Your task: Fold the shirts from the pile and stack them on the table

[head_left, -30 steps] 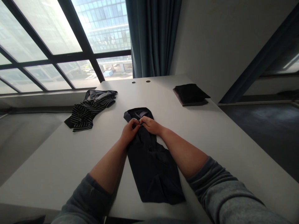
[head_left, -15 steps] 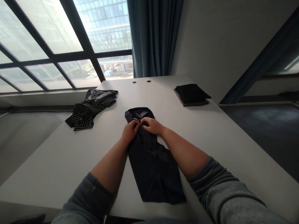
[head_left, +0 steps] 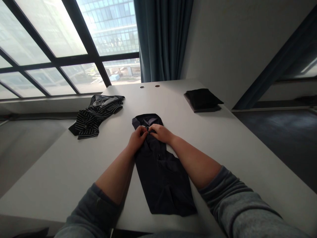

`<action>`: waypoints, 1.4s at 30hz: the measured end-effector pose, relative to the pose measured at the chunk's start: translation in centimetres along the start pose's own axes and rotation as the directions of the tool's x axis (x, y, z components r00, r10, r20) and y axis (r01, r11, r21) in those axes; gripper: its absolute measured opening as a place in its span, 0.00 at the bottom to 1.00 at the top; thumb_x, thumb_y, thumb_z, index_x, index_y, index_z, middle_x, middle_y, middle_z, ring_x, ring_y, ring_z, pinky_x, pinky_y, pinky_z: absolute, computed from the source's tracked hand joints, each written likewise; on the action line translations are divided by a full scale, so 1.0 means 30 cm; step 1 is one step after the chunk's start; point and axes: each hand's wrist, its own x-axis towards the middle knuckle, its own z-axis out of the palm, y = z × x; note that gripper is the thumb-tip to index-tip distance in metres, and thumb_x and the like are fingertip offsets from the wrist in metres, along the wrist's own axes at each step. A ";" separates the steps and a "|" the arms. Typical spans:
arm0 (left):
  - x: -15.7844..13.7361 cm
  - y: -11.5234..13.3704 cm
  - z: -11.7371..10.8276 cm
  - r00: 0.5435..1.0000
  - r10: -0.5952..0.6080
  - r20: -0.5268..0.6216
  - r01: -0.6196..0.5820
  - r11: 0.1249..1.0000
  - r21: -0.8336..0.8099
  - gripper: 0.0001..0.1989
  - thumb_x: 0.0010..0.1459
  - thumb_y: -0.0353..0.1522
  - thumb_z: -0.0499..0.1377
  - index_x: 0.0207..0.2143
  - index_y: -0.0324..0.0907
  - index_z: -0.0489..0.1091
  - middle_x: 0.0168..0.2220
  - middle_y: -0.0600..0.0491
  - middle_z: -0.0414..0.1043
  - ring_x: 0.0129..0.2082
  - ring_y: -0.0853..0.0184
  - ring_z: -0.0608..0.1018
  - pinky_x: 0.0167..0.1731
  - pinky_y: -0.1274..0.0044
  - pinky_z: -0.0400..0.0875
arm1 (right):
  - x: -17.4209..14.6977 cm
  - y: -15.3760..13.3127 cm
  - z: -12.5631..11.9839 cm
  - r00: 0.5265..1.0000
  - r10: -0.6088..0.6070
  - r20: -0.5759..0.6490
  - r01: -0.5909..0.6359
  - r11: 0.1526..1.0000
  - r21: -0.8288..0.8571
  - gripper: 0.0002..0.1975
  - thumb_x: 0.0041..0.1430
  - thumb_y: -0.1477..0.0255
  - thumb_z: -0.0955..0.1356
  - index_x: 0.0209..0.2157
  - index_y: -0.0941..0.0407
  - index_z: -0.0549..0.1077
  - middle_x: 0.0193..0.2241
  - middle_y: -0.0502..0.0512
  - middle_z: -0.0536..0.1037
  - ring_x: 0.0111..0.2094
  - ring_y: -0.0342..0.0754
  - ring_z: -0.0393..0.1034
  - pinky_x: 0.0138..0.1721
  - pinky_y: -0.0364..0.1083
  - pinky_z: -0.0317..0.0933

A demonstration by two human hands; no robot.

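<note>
A pair of dark navy trousers [head_left: 163, 185] lies lengthwise on the white table [head_left: 99, 175], waist end away from me. Near the waist, my left hand [head_left: 137, 136] pinches the fabric at the front opening. My right hand [head_left: 160, 133] grips the opposite edge right beside it, the fingertips of both hands almost touching. A small light-coloured bit shows between the fingers, too small to make out. Beyond the hands, the waistband [head_left: 148, 116] curves open and shows its greyish lining.
A crumpled black-and-white striped garment [head_left: 90, 119] lies at the table's left edge. Folded dark cloths [head_left: 203, 99] are stacked near the right edge. Two round inserts sit in the tabletop's far end, before a blue curtain [head_left: 164, 39] and windows.
The fingers shift very slightly at the waist opening; the left fingertips cover a little more of the light bit. The trousers and other clothes stay where they were.
</note>
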 end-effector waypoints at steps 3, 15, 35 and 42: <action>-0.001 -0.001 -0.002 0.999 0.020 0.026 -0.019 1.000 -0.014 0.02 0.62 0.33 0.60 0.37 0.46 0.70 0.35 0.56 0.77 0.35 0.64 0.78 0.38 0.74 0.70 | -0.001 -0.001 0.002 1.000 -0.010 -0.012 0.010 1.000 -0.014 0.08 0.60 0.82 0.69 0.38 0.56 0.74 0.38 0.55 0.77 0.42 0.50 0.71 0.48 0.48 0.65; 0.006 -0.004 0.001 0.998 -0.046 0.047 0.047 0.999 -0.024 0.03 0.60 0.33 0.61 0.37 0.46 0.74 0.36 0.55 0.80 0.36 0.63 0.80 0.39 0.72 0.72 | -0.006 -0.011 -0.012 0.998 -0.065 0.022 0.065 0.998 0.024 0.10 0.60 0.83 0.66 0.37 0.55 0.75 0.39 0.54 0.75 0.41 0.49 0.71 0.46 0.47 0.65; -0.003 0.006 -0.007 0.999 -0.012 0.035 0.014 0.999 -0.048 0.03 0.59 0.33 0.61 0.36 0.46 0.73 0.35 0.56 0.78 0.35 0.64 0.79 0.37 0.74 0.71 | -0.010 -0.002 -0.013 0.999 0.028 0.022 -0.031 0.987 0.160 0.08 0.62 0.77 0.66 0.40 0.55 0.75 0.38 0.54 0.78 0.41 0.49 0.72 0.47 0.48 0.65; -0.002 0.009 -0.009 1.000 -0.005 0.030 0.007 0.996 -0.086 0.04 0.59 0.35 0.63 0.35 0.45 0.72 0.34 0.56 0.78 0.34 0.65 0.79 0.36 0.74 0.71 | -0.012 0.001 -0.018 0.999 0.040 0.029 -0.045 0.976 0.215 0.09 0.60 0.76 0.65 0.40 0.56 0.75 0.38 0.52 0.77 0.40 0.49 0.71 0.46 0.47 0.64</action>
